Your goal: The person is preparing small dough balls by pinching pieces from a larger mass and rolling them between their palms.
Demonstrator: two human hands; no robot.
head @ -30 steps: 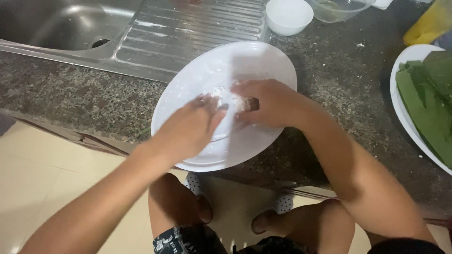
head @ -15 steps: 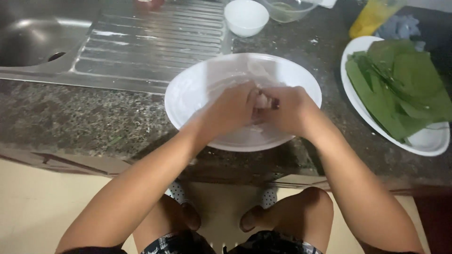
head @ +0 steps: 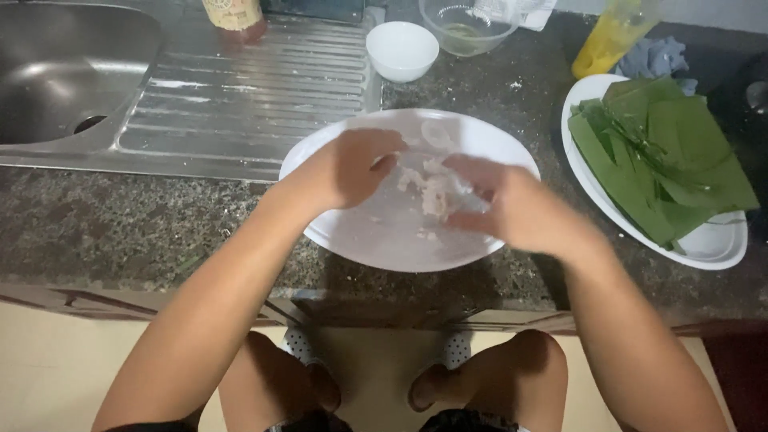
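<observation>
A large white plate (head: 376, 236) sits on the dark speckled counter in front of me. On it lies a thin translucent wrapper with a small pale lump of filling (head: 432, 196) at its middle. My left hand (head: 356, 164) hovers over the plate's left half, fingers curled and pinching at the wrapper's edge. My right hand (head: 512, 208) comes in from the right, fingertips on the wrapper beside the filling. Both hands are blurred by motion.
A second white plate (head: 712, 244) piled with green leaves (head: 664, 152) stands at the right. Behind are a small white bowl (head: 402, 50), a clear glass bowl (head: 468, 28), a yellow bottle (head: 608, 36) and a blue cloth. A steel sink (head: 56, 72) and drainboard (head: 248, 96) lie left.
The view has shifted so the plate of leaves is fully visible. My hands, clasped together over the plate before, have drawn apart, exposing the wrapper and filling.
</observation>
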